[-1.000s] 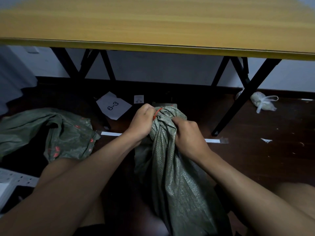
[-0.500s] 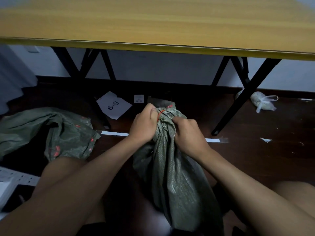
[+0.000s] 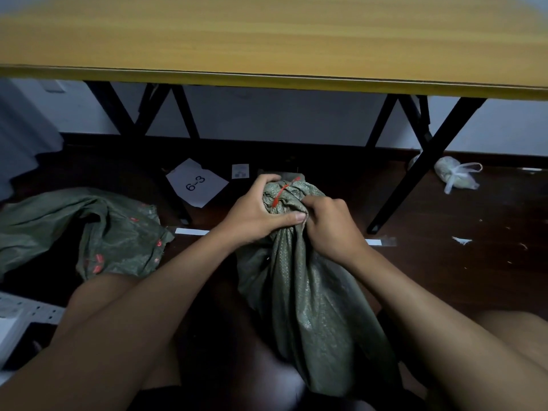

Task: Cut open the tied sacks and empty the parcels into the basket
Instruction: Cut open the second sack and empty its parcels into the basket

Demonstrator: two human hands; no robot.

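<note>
Dark wooden floor [image 3: 444, 277] under yellow table [image 3: 267, 34], green sack [image 3: 311, 307] tied shut by red tie [image 3: 280, 193], contents hidden, left hand [image 3: 255, 213] and right hand [image 3: 332, 225] fingers clamped round its neck

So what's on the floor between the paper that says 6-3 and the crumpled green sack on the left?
Head view: a black table leg stands between the 6-3 paper and the crumpled sack; otherwise just dark floor.

Table edge [image 3: 267, 80] overhangs above my reach; black legs [image 3: 415, 173] angle down right and left of sack [image 3: 311, 292]. Limp green sack [image 3: 89, 232] blocks floor at left. Paper sheet [image 3: 197, 183] lies flat ahead. Bare floor [image 3: 459, 277] open at right, white bag [image 3: 456, 176] beyond leg.
</note>
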